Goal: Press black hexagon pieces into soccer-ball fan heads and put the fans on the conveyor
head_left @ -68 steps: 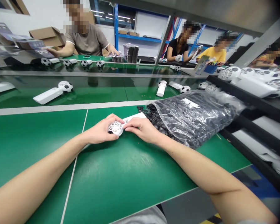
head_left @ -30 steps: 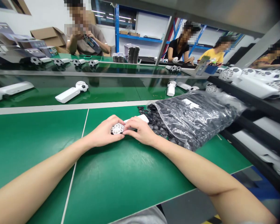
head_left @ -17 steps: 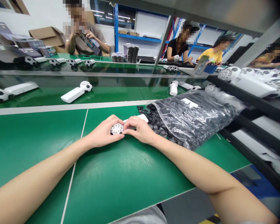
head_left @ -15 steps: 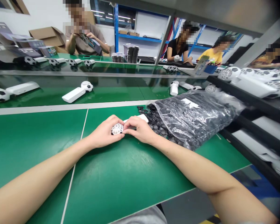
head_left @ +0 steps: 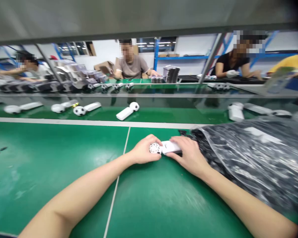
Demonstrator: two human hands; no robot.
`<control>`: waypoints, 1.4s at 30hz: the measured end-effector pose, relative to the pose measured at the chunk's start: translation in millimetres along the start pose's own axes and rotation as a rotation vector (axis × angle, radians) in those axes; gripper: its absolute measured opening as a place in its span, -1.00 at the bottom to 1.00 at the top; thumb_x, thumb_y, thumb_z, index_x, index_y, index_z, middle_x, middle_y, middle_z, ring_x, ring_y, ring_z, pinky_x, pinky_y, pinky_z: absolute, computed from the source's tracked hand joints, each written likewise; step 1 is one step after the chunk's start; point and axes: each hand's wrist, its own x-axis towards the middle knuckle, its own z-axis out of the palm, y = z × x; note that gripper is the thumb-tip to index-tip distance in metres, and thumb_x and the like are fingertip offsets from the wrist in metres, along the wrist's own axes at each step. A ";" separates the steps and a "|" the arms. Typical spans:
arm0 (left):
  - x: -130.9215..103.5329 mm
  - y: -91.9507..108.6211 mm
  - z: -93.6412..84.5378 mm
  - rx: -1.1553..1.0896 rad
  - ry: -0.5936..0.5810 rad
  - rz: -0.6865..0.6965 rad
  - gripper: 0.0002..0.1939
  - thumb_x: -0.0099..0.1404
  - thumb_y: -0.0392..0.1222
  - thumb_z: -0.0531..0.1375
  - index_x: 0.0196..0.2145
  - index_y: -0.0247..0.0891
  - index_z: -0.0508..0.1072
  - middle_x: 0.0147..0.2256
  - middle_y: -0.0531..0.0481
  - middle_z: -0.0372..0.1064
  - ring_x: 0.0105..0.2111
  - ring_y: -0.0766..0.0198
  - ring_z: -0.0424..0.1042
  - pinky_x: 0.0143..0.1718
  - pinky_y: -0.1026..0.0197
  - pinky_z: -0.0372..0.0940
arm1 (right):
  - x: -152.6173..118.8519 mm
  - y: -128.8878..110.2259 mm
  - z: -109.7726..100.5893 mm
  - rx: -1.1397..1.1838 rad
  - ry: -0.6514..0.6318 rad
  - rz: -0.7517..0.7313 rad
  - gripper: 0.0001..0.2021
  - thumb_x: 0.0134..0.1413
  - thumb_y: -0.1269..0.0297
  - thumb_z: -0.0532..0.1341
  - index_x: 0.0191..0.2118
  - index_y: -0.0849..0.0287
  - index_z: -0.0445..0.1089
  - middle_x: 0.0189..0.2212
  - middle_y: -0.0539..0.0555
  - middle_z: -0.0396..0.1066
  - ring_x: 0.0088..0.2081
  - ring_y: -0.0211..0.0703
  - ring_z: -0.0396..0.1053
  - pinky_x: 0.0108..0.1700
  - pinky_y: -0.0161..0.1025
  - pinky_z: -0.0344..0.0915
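Left hand [head_left: 147, 150] curled about the ball head [head_left: 155, 148] of a white football-headed device [head_left: 165, 147], thumb on the near side, fingers round the far. Right hand [head_left: 190, 154] closed on its handle [head_left: 171, 146], thumb along the near edge, fingers over the top. Device thus spans the gap between both hands, low over the green tabletop [head_left: 164, 198]; contact beneath can't be told from where I stand. Just right of the right hand: loose black pieces [head_left: 203, 141] and a clear plastic bag [head_left: 260, 162].

Handling, my judgement: steady the ball lightly, sparing its openwork; keep the handle in line so the joint takes no twist.
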 end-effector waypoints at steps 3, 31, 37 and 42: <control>-2.8 -2.8 -4.2 0.001 0.015 -0.054 -0.67 -0.03 -0.20 0.24 -0.24 -0.19 0.36 -0.24 0.00 0.25 -0.23 0.18 0.30 -0.16 0.13 0.22 | 0.6 8.3 5.2 -0.095 -0.035 0.064 -0.49 -0.07 -0.11 0.12 -0.02 0.07 0.23 -0.03 0.14 0.29 0.02 0.08 0.18 -0.03 0.03 0.07; 1.0 -2.8 -11.1 0.048 -0.165 -0.040 -0.55 -0.06 -0.17 0.23 -0.16 -0.15 0.27 -0.13 0.01 0.17 -0.19 0.16 0.27 -0.15 0.09 0.20 | 0.7 14.9 -7.8 0.037 -0.140 0.118 -0.44 -0.13 -0.01 0.23 0.01 0.09 0.19 -0.01 0.15 0.22 -0.01 0.05 0.16 -0.06 0.01 0.13; -1.6 -1.8 -5.3 0.067 -0.087 -0.048 -0.60 -0.02 -0.20 0.20 -0.17 -0.16 0.27 -0.14 0.02 0.17 -0.19 0.18 0.27 -0.15 0.11 0.20 | 1.7 17.7 -10.3 0.049 -0.121 0.180 -0.39 -0.19 0.17 0.30 0.03 0.14 0.13 0.03 0.17 0.15 0.02 0.02 0.14 -0.04 -0.02 0.16; -2.9 0.8 -1.7 0.087 -0.041 -0.063 -0.62 0.00 -0.19 0.19 -0.17 -0.16 0.26 -0.15 0.01 0.17 -0.15 0.16 0.25 -0.11 0.08 0.18 | 4.8 12.6 -25.6 -0.073 -0.093 0.219 -0.63 -0.22 0.27 0.31 -0.21 0.20 0.26 -0.21 0.16 0.28 -0.16 -0.03 0.25 -0.19 -0.10 0.24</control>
